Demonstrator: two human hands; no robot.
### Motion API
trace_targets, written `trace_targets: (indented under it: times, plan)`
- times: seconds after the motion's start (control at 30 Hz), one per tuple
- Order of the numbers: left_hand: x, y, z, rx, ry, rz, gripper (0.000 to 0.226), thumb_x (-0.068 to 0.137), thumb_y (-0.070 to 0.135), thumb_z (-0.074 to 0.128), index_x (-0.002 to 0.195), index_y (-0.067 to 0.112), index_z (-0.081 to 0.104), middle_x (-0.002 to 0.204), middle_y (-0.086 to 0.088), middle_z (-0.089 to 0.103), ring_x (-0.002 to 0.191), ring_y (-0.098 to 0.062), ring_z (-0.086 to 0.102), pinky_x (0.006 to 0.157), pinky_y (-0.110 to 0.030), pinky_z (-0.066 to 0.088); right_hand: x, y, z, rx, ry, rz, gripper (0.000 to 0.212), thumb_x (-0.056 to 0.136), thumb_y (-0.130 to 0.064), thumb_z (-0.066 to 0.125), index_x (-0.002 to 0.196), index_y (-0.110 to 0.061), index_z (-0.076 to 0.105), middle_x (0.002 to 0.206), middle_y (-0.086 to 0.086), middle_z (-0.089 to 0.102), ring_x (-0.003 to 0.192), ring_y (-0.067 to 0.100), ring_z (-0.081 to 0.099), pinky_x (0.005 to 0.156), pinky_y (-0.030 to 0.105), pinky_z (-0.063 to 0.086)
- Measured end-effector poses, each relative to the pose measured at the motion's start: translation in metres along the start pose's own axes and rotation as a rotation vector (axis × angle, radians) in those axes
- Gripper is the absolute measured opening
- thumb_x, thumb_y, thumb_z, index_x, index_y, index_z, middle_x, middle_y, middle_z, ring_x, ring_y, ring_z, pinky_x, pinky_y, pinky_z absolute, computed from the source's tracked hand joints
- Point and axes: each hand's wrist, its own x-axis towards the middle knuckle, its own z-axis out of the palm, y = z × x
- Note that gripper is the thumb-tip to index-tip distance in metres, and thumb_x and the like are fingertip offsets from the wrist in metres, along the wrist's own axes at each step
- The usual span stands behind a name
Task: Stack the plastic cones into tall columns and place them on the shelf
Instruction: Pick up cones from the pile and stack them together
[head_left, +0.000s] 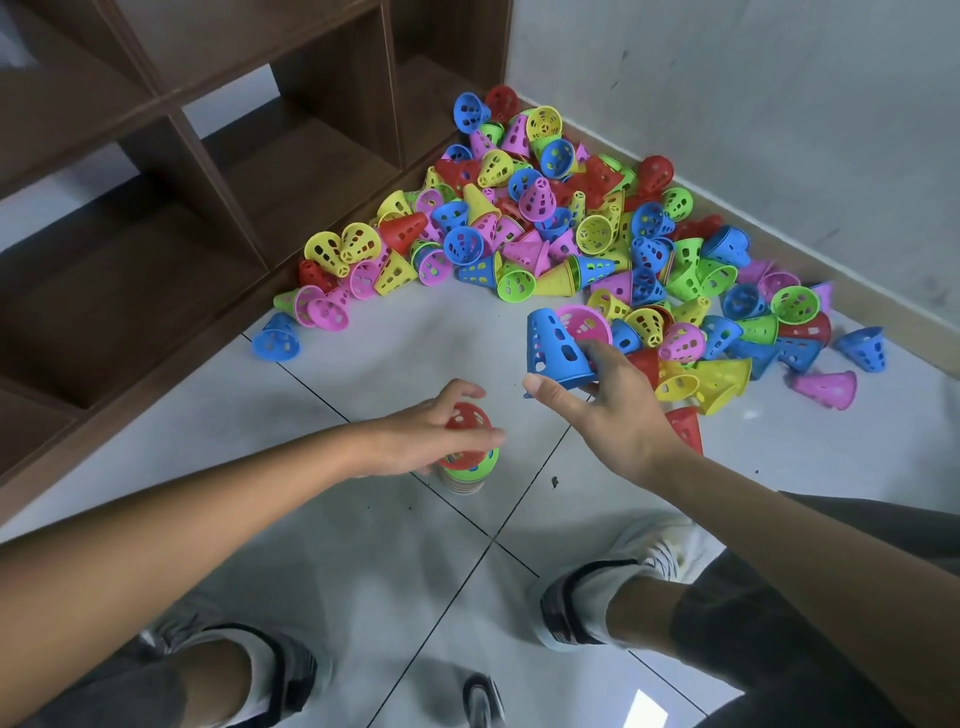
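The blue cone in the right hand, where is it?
Head view, right of centre: the blue cone is held by the right hand above the floor, against the pile's near edge.

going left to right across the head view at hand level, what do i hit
left hand on the cone stack → right hand holding a blue cone → red cone on the floor → lone pink cone

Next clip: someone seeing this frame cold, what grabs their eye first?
First the heap of bright plastic cones spilled on the floor tiles in the corner, between the brown shelf and the wall. Next the hands in the middle: the right hand holds a blue cone off the floor, while the left hand grips the red top of a short stack standing on the tiles.
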Motion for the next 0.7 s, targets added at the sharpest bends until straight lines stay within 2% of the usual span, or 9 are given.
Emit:
trace_targets:
  times: [0.1,0.17,0.27,0.33,0.43,0.53,0.63,0.7]
  plan:
    - [0.004,-0.010,0.000,0.126,0.060,-0.003,0.091,0.064,0.093,0.048,0.144,0.051,0.033,0.150,0.003,0.040,0.140,-0.015,0.038,0.115,-0.040,0.035,-0.003,0.000,0.000,-0.011,-0.023,-0.016,0.072,0.073,-0.083,0.058,0.104,-0.019,0.058,0.101,-0.001,0.060,0.094,0.019,0.057,0.087,0.040,0.051]
    - [-0.001,-0.007,-0.004,0.084,0.148,0.051,0.083,0.070,0.087,0.045,0.141,0.043,0.044,0.149,0.007,0.043,0.141,-0.010,0.036,0.111,-0.031,0.032,-0.005,-0.003,0.000,-0.050,-0.033,-0.048,0.077,0.074,-0.084,0.056,0.112,-0.017,0.056,0.103,-0.005,0.056,0.092,0.014,0.052,0.084,0.031,0.044]
    - [-0.007,0.007,-0.010,-0.115,0.268,0.222,0.061,0.083,0.069,0.052,0.125,0.026,0.064,0.130,0.011,0.065,0.126,0.000,0.054,0.104,-0.021,0.038,-0.010,-0.009,0.001,-0.132,-0.039,-0.144,0.086,0.073,-0.083,0.054,0.126,-0.015,0.053,0.107,-0.007,0.051,0.093,0.007,0.047,0.081,0.021,0.035]
    - [-0.012,0.018,-0.011,-0.206,0.308,0.300,0.050,0.090,0.054,0.053,0.119,0.016,0.067,0.119,0.003,0.072,0.118,-0.005,0.063,0.105,-0.024,0.044,-0.012,-0.014,0.002,-0.164,-0.061,-0.188,0.088,0.074,-0.080,0.055,0.132,-0.015,0.051,0.111,-0.010,0.049,0.096,0.004,0.046,0.084,0.020,0.037]
    - [-0.016,0.031,-0.003,-0.290,0.360,0.323,0.039,0.095,0.044,0.062,0.112,0.009,0.068,0.106,-0.003,0.076,0.108,-0.017,0.069,0.098,-0.033,0.054,-0.015,-0.020,0.007,-0.183,-0.081,-0.258,0.084,0.079,-0.071,0.065,0.139,-0.014,0.048,0.117,-0.010,0.046,0.104,0.005,0.047,0.092,0.015,0.035]
    - [-0.018,0.037,0.005,-0.360,0.435,0.307,0.026,0.096,0.029,0.067,0.105,0.004,0.065,0.098,-0.005,0.077,0.097,-0.021,0.072,0.092,-0.040,0.058,-0.018,-0.026,0.008,-0.186,-0.089,-0.289,0.087,0.078,-0.068,0.067,0.142,-0.013,0.046,0.120,-0.012,0.043,0.111,0.003,0.044,0.091,0.009,0.029]
    - [-0.020,0.035,0.005,-0.380,0.483,0.298,0.027,0.097,0.025,0.066,0.102,-0.001,0.062,0.098,-0.015,0.073,0.092,-0.024,0.072,0.089,-0.042,0.058,-0.019,-0.027,0.008,-0.194,-0.134,-0.284,0.096,0.074,-0.076,0.060,0.143,-0.012,0.044,0.123,-0.012,0.043,0.112,0.003,0.045,0.096,0.016,0.034]
    - [-0.020,0.033,0.003,-0.384,0.500,0.299,0.027,0.097,0.023,0.067,0.103,-0.003,0.063,0.099,-0.020,0.071,0.086,-0.020,0.070,0.087,-0.042,0.058,-0.020,-0.026,0.006,-0.181,-0.160,-0.287,0.098,0.073,-0.079,0.057,0.144,-0.012,0.043,0.124,-0.012,0.043,0.110,-0.001,0.042,0.098,0.016,0.034]
